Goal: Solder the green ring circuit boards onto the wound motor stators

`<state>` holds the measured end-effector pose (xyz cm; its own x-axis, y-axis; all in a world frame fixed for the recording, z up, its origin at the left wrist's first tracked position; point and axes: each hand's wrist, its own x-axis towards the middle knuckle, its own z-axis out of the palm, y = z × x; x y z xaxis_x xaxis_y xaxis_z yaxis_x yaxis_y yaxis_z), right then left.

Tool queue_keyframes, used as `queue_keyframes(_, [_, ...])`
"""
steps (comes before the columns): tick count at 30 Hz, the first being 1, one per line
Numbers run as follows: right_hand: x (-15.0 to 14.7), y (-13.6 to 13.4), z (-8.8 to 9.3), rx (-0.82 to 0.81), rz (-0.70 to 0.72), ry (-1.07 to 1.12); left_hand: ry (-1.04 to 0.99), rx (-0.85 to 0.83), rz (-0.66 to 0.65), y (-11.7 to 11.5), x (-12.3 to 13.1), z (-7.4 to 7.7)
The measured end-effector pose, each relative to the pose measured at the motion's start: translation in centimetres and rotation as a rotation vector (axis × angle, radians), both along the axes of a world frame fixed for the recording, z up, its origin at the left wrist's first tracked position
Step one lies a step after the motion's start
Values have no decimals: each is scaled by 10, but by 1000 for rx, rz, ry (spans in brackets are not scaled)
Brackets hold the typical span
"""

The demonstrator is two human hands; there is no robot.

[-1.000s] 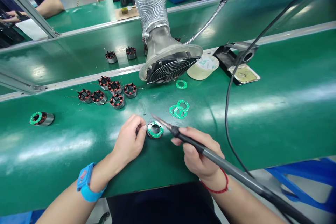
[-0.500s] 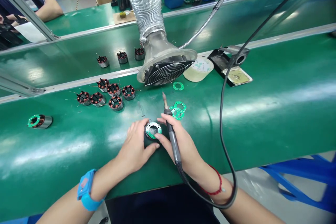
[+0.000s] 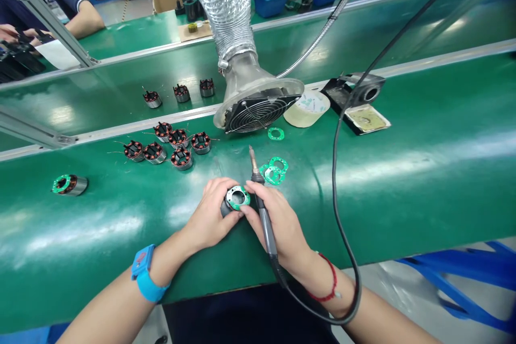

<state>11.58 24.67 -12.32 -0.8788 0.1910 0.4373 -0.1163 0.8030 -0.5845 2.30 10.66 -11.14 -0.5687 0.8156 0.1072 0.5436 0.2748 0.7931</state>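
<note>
Fingers of my left hand [image 3: 209, 215] curl partly closed around a stator [image 3: 227, 208] topped by a green ring [image 3: 245, 202]; my right hand [image 3: 281, 221], also gripping a soldering iron [image 3: 265, 226], touches its right edge. Just beyond, I see loose boards [image 3: 276, 171].

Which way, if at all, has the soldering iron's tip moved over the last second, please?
Yes: judged against the fan grille, the soldering iron's tip has moved forward, closer to the grille in the view.

the near-left corner of the desk [image 3: 403, 188] is lying open; wound cores [image 3: 158, 158] and a fan hood [image 3: 260, 110] are crowding the far edge, a cable [image 3: 334, 172] crossing the near one.
</note>
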Motion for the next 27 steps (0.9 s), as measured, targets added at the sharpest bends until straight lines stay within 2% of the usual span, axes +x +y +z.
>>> queue_keyframes(3, [-3,-1,-2,-61,43,-43,-70,4,15,-4,0,0])
queue_keyframes(6, [-5,-1,-4,-88,36,-61,-113,-41,187,-8,10,4])
queue_keyframes(8, [-5,0,-6,-117,-16,-44,-99,-79,238,-10,18,7])
queue_keyframes(11, [-4,1,-9,-129,-73,-10,-101,-103,189,-10,28,10])
queue_keyframes(14, [-4,1,-9,-123,-71,-6,-179,-87,148,-8,31,8])
queue_keyframes(20, [-5,3,-8,-87,-8,-25,-303,-19,167,-8,17,6])
queue_keyframes(24, [-5,3,-9,-81,66,-17,-149,-12,117,-7,6,3])
queue_keyframes(27, [-4,3,-7,-71,100,36,23,-88,54,-4,8,1])
